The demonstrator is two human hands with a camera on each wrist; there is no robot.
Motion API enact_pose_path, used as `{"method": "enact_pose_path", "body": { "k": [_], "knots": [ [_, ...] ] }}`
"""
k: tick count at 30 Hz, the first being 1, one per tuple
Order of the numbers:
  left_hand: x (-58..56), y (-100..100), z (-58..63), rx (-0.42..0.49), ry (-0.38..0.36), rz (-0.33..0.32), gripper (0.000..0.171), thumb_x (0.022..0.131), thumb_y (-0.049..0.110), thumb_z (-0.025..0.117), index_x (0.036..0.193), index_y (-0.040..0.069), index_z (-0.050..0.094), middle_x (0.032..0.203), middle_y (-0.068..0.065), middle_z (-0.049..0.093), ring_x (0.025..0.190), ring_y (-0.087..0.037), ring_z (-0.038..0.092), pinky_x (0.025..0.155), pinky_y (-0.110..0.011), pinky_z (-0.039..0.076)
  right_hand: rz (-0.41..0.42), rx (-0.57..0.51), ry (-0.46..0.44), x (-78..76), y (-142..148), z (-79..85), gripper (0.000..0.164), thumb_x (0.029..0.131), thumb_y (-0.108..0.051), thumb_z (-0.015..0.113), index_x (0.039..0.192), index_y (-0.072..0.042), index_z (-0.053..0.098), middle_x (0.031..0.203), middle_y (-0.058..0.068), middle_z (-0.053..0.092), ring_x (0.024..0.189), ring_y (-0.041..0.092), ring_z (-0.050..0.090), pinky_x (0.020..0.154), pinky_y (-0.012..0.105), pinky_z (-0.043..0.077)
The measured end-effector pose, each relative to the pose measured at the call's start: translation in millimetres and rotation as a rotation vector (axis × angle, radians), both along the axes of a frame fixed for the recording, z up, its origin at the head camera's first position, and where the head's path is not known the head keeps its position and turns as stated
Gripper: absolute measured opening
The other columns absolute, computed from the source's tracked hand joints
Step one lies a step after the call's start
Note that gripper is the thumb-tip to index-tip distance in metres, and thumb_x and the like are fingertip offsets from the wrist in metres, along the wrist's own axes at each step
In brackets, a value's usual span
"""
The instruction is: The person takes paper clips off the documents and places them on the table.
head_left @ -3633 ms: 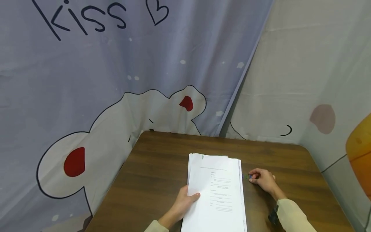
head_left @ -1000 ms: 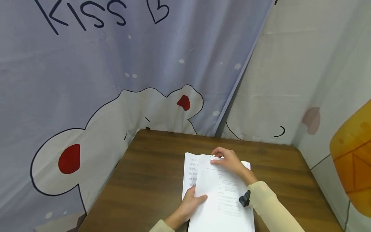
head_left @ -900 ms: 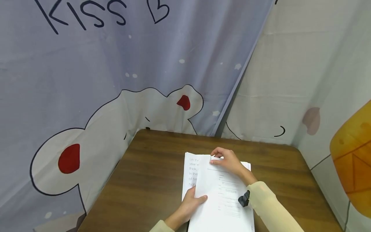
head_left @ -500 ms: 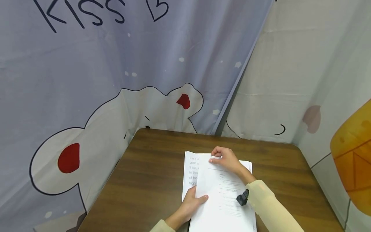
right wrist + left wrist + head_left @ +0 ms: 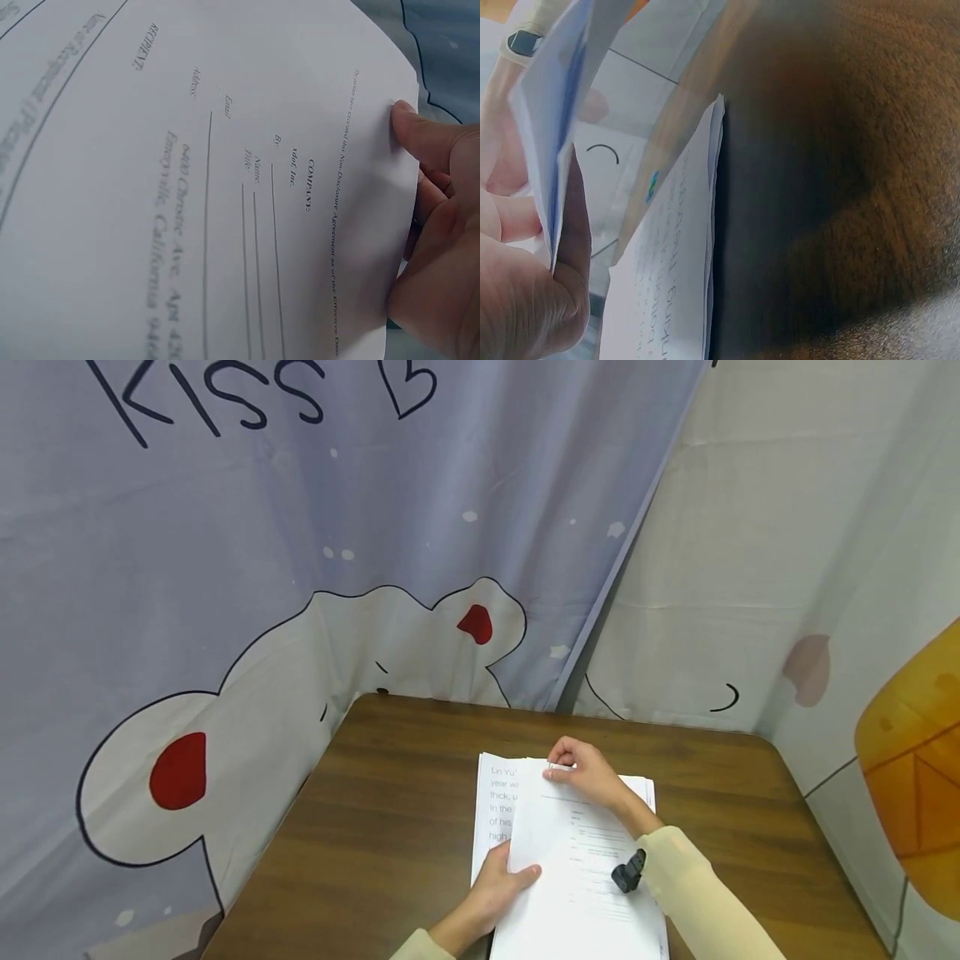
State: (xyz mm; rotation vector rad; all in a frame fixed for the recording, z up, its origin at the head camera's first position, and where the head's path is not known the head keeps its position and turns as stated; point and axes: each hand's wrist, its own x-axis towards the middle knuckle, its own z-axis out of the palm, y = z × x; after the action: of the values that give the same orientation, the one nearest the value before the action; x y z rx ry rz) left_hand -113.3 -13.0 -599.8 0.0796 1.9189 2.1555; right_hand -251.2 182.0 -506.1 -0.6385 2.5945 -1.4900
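Note:
A bundle of white printed sheets (image 5: pixel 570 868) is raised over a larger-print paper stack (image 5: pixel 491 802), whose left strip shows. My left hand (image 5: pixel 497 887) grips the bundle's left edge, thumb on top and fingers beneath. At the bundle's top edge my right hand (image 5: pixel 588 774) pinches the paper between thumb and fingers; a sliver of a paper clip (image 5: pixel 551 766) shows at the fingertips. In the left wrist view the lifted sheets (image 5: pixel 551 135) stand apart from the lower stack (image 5: pixel 682 270). The right wrist view shows form lines on the top sheet (image 5: pixel 225 187).
Small blue and green pieces (image 5: pixel 652 186) lie on the table past the stack in the left wrist view. The brown wooden table (image 5: pixel 405 793) ends at a printed curtain (image 5: pixel 405 643) behind and a pale fabric wall (image 5: pixel 750 610) at right.
My right hand has moved from the small coloured pieces at right to the bundle's top edge, over the green clip. The bundle has shifted right, uncovering large print. Little has moved over the last second.

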Motion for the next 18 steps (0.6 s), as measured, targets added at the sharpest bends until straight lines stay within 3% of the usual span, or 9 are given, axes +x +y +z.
{"method": "enact_pose_path", "body": {
  "k": [10, 18],
  "knots": [
    [1.6, 1.0, -1.3, 0.017, -0.024, -0.004, 0.041, 0.094, -0.001, 0.067, 0.134, 0.001, 0.063, 0.119, -0.011, 0.073, 0.098, -0.023, 0.072, 0.084, -0.035, 0.06, 0.011, -0.071, 0.027, -3.3, 2.7, -5.2, 0.016, 0.091, -0.002, 0.08, 0.099, -0.001, 0.065, 0.081, 0.008, 0.067, 0.075, 0.009, 0.058, 0.072, 0.022, 0.046],
    [1.3, 0.4, -5.4, 0.011, -0.028, -0.013, 0.04, 0.095, -0.001, 0.066, 0.134, 0.001, 0.062, 0.119, -0.01, 0.074, 0.098, -0.022, 0.073, 0.084, -0.035, 0.06, -0.013, -0.129, -0.009, -4.5, 4.9, -7.1, 0.014, 0.095, -0.004, 0.077, 0.103, 0.0, 0.066, 0.081, 0.011, 0.071, 0.075, 0.011, 0.061, 0.074, 0.021, 0.046]
  ]
}}
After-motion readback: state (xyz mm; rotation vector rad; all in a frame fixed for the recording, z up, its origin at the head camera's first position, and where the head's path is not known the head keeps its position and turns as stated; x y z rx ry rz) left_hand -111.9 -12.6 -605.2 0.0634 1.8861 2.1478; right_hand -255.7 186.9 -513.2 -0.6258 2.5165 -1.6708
